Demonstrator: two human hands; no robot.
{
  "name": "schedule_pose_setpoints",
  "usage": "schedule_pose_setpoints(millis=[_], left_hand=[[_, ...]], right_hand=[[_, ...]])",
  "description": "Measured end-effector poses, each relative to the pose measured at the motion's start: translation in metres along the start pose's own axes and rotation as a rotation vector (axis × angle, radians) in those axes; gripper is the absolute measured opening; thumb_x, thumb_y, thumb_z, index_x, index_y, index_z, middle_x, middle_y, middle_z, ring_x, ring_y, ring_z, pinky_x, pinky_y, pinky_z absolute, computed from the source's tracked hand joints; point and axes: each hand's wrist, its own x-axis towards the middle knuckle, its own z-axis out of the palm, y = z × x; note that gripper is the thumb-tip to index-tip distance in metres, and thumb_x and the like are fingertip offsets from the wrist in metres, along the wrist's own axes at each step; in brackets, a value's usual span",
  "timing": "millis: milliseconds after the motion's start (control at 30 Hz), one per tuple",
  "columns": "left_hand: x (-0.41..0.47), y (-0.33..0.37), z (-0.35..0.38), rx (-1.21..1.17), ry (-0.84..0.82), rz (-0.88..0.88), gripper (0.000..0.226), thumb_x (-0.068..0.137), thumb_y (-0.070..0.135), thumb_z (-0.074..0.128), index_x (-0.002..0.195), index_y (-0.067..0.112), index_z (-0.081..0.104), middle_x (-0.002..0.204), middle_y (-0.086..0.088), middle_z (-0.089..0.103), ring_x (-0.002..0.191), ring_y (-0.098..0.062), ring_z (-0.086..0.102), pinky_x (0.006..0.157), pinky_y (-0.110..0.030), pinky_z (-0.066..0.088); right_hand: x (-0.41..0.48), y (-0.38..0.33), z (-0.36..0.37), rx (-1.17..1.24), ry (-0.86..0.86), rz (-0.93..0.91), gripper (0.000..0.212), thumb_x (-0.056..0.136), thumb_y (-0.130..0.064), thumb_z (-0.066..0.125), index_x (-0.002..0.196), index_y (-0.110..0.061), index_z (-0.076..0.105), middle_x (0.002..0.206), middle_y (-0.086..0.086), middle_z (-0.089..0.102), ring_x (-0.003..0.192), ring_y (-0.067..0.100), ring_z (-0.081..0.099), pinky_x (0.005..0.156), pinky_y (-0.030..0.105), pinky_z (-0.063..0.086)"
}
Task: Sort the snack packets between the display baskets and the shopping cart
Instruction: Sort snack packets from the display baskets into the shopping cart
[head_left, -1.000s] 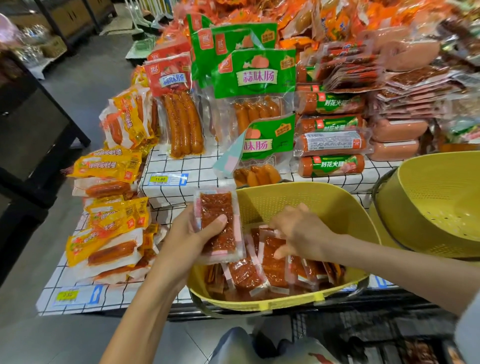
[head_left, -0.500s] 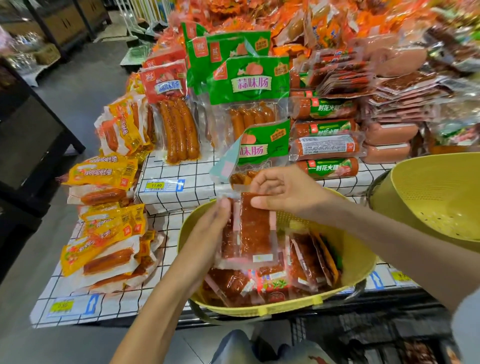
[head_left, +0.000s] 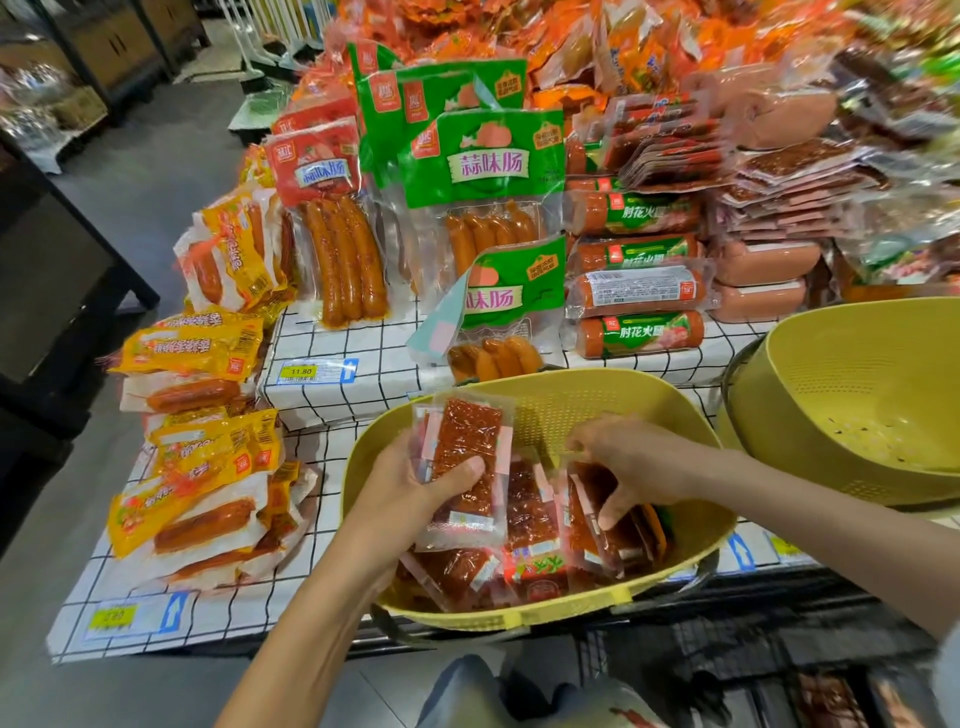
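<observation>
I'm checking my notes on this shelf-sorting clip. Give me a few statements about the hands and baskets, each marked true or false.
1. The left hand holds a red snack packet above the near yellow basket. True.
2. The right hand rests on a price tag. False: it reaches into the near yellow basket, touching the loose packets there.
3. The far yellow basket on the right is piled with packets. False: its visible inside shows only specks.
4. Green sausage packs stand behind the near yellow basket. True.
</observation>
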Motion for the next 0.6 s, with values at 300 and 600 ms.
schedule_pose_setpoints(millis=[300,600], left_hand=[[-0.001,0.003,-0.001,-0.002,0.011,0.004,0.039,0.072,0.024,0.073,0.109,0.023,0.062,0.099,0.004,0.074,0.092,-0.014,0.071,0.082,-0.033,0.053],[-0.004,0.008,0.005,0.071,-0.001,0.09,0.03,0.09,0.026,0.06,0.119,0.026,0.057,0.11,0.007,0.071,0.101,-0.006,0.067,0.085,-0.024,0.053]], right_hand=[[-0.002,-0.001,-0.015,0.212,0.081,-0.059,0.04,0.069,-0.024,0.081,0.08,-0.021,0.043,0.089,0.001,0.059,0.091,0.018,0.049,0.072,0.023,0.036],[-0.022,-0.032,-0.079,0.79,0.228,-0.321,0.014,0.073,-0.013,0.079,0.083,-0.013,0.069,0.082,-0.009,0.069,0.078,0.0,0.063,0.07,0.013,0.049]])
